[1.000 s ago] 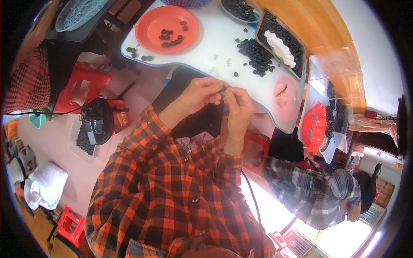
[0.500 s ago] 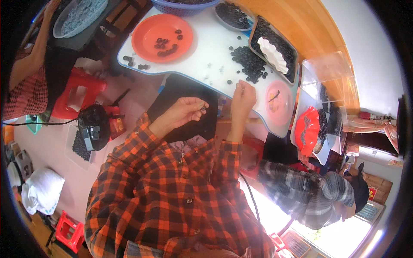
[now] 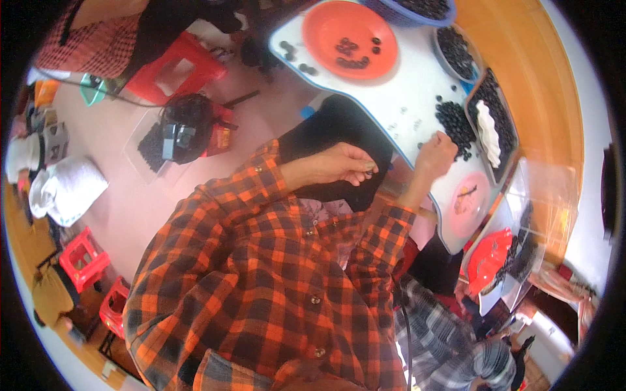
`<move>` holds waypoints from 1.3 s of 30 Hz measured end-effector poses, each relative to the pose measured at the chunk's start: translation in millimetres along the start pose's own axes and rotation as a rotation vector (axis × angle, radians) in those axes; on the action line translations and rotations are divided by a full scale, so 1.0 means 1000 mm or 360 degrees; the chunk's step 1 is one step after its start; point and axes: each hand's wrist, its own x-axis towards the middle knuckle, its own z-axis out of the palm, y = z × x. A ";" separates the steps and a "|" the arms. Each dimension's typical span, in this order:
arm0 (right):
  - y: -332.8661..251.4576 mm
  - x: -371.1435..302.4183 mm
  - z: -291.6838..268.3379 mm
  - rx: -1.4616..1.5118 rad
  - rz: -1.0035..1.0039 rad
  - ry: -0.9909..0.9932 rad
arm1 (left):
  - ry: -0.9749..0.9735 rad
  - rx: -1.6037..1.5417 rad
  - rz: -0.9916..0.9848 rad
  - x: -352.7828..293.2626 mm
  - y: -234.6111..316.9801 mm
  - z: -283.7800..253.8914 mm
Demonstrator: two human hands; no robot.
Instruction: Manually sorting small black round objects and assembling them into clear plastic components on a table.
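My left hand (image 3: pixel 345 165) is held over my dark-clothed lap, off the table's near edge. Its thumb and fingertips pinch a tiny dark piece (image 3: pixel 370 171), too small to name. Beside it to the right, my right hand (image 3: pixel 435 155) is raised at the edge of the white table (image 3: pixel 372 94), fingers curled together; anything between them is hidden. Just beyond that hand lies a loose pile of black beads (image 3: pixel 456 122). Farther left, an orange plate (image 3: pixel 323 29) carries several dark beads, some in a row, and a few more sit near the table corner.
A pink dish (image 3: pixel 480 189) is at the right. Beyond the pile stand a dark-filled tray with a white ruffled piece (image 3: pixel 487 133), a bowl (image 3: pixel 443 55) and a blue basket (image 3: pixel 398 14). Red stools (image 3: pixel 85 259) are on the left; a person in grey plaid (image 3: pixel 433 326) is at lower right.
The view has swung left, so table and hands appear farther right. My left hand still pinches the small dark piece. My right hand remains closed near the bead pile.
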 end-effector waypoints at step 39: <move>-0.061 -0.069 -0.066 0.1839 0.0258 -0.0309 | 0.0042 -0.0106 0.0232 -0.018 0.010 -0.009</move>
